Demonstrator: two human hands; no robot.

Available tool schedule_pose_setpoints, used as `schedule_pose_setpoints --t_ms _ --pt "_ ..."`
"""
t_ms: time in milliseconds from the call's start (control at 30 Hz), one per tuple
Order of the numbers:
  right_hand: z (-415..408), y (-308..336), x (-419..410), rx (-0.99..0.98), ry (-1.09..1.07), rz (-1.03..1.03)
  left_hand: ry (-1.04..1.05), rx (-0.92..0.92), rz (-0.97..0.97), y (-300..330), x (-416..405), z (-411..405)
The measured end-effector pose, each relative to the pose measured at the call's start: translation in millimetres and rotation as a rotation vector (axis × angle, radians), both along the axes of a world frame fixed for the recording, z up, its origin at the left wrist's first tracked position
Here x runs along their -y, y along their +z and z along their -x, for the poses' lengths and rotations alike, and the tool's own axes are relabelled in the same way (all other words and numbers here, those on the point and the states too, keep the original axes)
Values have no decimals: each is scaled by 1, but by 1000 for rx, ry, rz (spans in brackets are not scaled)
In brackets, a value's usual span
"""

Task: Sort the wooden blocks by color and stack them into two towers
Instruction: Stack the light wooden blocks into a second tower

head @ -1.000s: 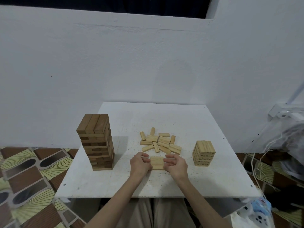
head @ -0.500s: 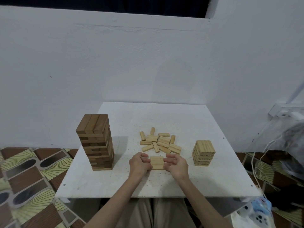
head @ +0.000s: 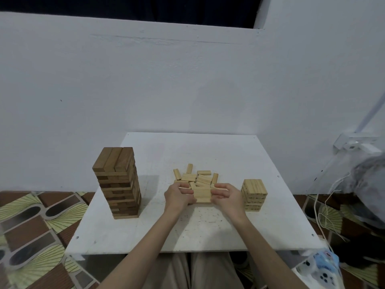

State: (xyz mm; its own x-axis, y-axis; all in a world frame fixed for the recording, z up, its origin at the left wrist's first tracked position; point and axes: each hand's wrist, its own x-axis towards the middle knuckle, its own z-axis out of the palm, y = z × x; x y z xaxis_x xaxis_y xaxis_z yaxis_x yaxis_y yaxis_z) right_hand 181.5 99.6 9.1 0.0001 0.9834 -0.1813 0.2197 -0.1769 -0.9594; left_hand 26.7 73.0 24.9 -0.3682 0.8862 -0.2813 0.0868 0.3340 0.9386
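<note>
Item: light block set (head: 202, 196), gripped between left hand (head: 177, 196) and right hand (head: 226, 197), beside light tower (head: 254, 195). Risk: loose squeeze scatters set; careless placement topples tower.

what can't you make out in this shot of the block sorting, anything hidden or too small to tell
- Head view: how many light blocks the left hand and right hand hold between them; fingers cover both ends.
- Near edge of the loose light pile: hidden behind the hands and the held blocks.
- Back faces of the dark tower and the light tower: turned away.
- Block count per tower layer: too small.
</note>
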Motion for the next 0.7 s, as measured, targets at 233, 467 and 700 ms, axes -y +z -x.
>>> schedule_pose_setpoints --t_ms 233,467,700 --pt "-13 34 -5 -18 -2 -91 -6 33 -76 24 -12 -11" --pt "-36 57 -12 -39 -35 -122 -38 37 -138 44 -24 -34" --pt "-71 67 -17 3 -69 -136 -97 89 -146 54 -31 -65"
